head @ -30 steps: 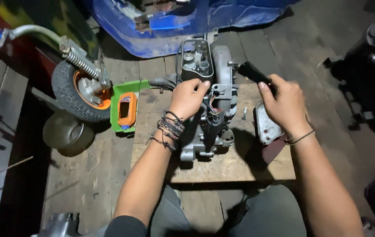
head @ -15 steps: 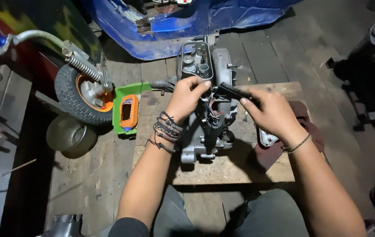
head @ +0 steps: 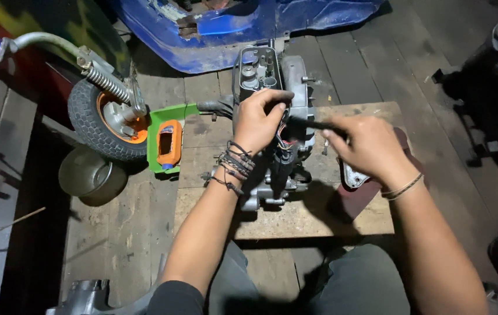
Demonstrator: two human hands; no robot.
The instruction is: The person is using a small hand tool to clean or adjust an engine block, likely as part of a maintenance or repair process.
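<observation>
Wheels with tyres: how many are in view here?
1. The wheel, with black tyre and orange hub, lies left of the engine on the plank floor. Others may be hidden beyond the frame.

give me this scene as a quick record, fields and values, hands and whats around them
left hand: left hand rests on top of the engine block
right hand: right hand holds a dark tool pointed at the engine
support: wooden board on a plank floor
left of engine: green tray with an orange container
further left: small wheel, round metal pan
behind: blue body panel
</observation>
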